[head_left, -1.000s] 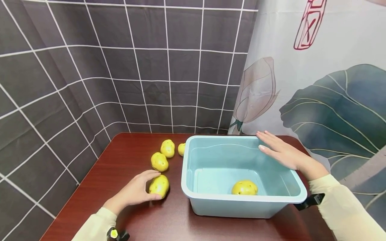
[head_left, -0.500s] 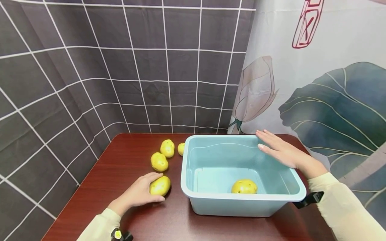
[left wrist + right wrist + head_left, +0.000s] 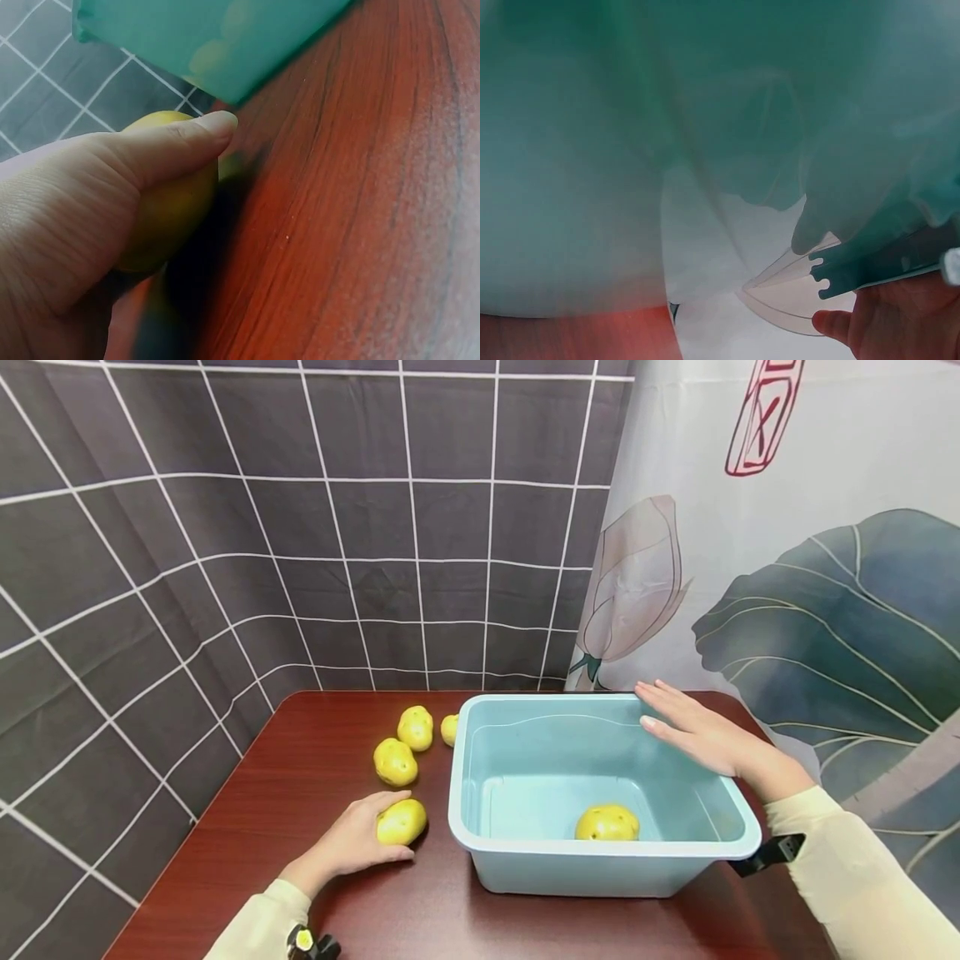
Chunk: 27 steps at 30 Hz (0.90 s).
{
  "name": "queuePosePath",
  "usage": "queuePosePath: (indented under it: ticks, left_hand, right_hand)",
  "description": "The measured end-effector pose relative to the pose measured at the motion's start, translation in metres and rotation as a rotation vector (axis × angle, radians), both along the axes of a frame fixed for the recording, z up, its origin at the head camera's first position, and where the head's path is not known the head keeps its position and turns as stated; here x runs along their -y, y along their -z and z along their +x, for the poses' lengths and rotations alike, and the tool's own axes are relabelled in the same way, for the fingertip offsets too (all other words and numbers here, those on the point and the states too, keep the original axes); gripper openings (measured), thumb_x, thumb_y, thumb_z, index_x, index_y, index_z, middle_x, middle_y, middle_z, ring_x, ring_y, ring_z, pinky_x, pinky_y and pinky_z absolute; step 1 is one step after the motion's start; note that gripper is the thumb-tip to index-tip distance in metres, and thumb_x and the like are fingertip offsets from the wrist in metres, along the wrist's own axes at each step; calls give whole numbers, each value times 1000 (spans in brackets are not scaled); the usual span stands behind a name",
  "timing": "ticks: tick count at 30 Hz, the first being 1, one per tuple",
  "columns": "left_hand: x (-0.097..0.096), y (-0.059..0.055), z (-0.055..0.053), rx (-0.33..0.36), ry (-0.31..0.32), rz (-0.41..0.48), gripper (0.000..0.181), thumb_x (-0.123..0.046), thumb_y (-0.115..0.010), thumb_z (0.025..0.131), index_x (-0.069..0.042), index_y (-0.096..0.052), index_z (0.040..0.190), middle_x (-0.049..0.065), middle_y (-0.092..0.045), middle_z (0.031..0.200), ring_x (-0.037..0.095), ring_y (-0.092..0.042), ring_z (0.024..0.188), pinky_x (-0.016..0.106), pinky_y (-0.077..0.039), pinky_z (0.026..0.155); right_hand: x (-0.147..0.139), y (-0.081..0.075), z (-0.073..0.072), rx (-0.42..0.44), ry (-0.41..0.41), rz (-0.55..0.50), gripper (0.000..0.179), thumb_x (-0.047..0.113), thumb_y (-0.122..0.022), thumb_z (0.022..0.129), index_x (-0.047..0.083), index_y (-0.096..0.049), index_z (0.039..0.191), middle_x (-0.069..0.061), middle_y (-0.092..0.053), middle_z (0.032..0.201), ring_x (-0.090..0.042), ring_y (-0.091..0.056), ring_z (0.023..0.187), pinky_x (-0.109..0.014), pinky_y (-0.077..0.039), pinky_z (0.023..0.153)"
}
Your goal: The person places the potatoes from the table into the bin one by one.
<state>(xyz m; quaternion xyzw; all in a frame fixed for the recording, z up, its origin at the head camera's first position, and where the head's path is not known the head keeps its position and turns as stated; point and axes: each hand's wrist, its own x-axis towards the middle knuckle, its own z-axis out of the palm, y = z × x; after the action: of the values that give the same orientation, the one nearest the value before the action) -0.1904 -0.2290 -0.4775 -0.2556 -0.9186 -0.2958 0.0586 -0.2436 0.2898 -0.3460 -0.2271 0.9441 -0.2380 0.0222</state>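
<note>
My left hand (image 3: 356,837) curls around a yellow potato (image 3: 402,822) left of the light blue plastic tub (image 3: 555,852). Its thumb (image 3: 180,146) lies along the potato's side in the left wrist view, and a dark shadow falls on the wood beside it. Across the tub's far right corner rests my right hand (image 3: 697,735), its fingers straight over the rim. At the lower right of the right wrist view, part of that hand (image 3: 907,322) shows beside the tub's green-tinted wall. One potato (image 3: 607,823) lies inside the tub, its lower part hidden by the front wall.
Behind the held potato are two more, a nearer potato (image 3: 395,762) and a farther potato (image 3: 416,727). Another potato (image 3: 449,730) is partly hidden behind the tub's left rim. Dark checked cloth (image 3: 360,527) hangs behind the reddish-brown table (image 3: 300,760).
The potato in my left hand has tipped from upright to lying sideways and shifted slightly right with the hand. My right hand has stayed on the tub rim.
</note>
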Motion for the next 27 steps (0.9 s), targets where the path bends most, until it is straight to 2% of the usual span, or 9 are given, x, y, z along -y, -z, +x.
queuePosePath:
  ticks: [7,14,21,27]
  left_hand:
    - [-1,6,0,-37,-25,9,81,-54,-85,63,-12,-61,128,-3,-63,121,15,-58,108,40,-49,91]
    - [-3,7,0,-97,-38,24,78,-51,-85,63,-10,-63,126,-1,-65,118,15,-60,107,38,-50,89]
    - [-5,4,-1,-155,-35,28,77,-47,-87,61,-10,-64,126,0,-66,118,16,-61,107,38,-51,88]
    - [-8,-4,-2,-207,-12,34,78,-46,-88,61,-9,-64,124,0,-66,118,17,-62,106,39,-51,88]
  right_hand:
    - [1,0,1,4,1,-1,66,45,-47,99,18,-22,154,-12,-20,158,-35,-4,146,-69,-10,106]
    - [1,-1,1,-5,1,5,66,44,-48,99,17,-23,154,-12,-20,158,-34,-5,146,-68,-10,107]
    - [1,-1,1,-7,-3,6,67,45,-47,99,17,-23,154,-12,-20,158,-34,-5,146,-67,-10,108]
    - [0,-1,0,-5,-3,3,66,44,-48,99,17,-23,154,-13,-20,158,-34,-5,146,-68,-9,107]
